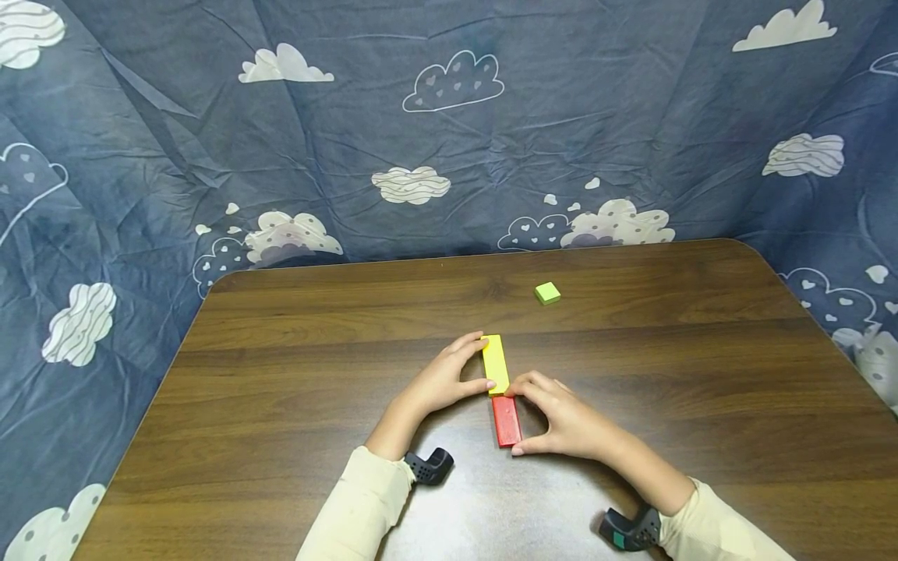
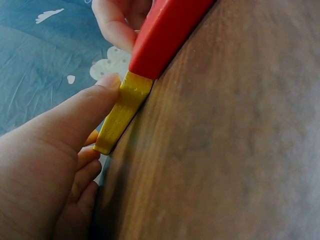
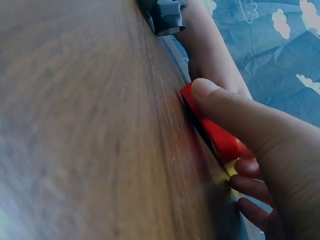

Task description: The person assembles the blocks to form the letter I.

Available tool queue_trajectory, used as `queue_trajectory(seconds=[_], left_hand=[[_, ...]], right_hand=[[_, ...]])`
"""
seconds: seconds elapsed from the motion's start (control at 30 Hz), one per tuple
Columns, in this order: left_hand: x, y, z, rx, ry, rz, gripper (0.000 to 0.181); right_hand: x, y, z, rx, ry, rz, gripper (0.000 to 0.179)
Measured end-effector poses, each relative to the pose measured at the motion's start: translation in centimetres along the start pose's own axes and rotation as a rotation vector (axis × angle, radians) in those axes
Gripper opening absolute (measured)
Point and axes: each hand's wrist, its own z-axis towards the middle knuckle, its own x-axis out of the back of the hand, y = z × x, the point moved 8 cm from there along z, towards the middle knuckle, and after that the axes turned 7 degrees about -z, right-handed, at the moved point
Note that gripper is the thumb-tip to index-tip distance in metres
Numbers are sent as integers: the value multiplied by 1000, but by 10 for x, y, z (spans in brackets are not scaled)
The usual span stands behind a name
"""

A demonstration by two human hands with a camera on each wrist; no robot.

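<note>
Sleeves (image 1: 358, 506), cut off by the lower edge, lead to a left hand (image 1: 440, 380) pinching the yellow block (image 1: 495, 362) and a right hand (image 1: 570, 422) pinching the red block (image 1: 507, 422), end to end on the table (image 1: 281, 436). Lining the two up seems the step in hand, so the next move probably calls for small nudges (the green block (image 1: 548, 293) lies apart, farther back). Fingers partly hide the join, so whether it is flush I cannot tell.
</note>
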Motion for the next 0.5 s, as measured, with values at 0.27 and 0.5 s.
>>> queue_trajectory(seconds=[0.27,0.5], left_hand=[[0,0,0,6,-5,-7,66],[0,-1,0,14,-11,-6,66]], right_hand=[[0,-5,0,52,9,-53,70],[0,-5,-1,39,6,-57,57]])
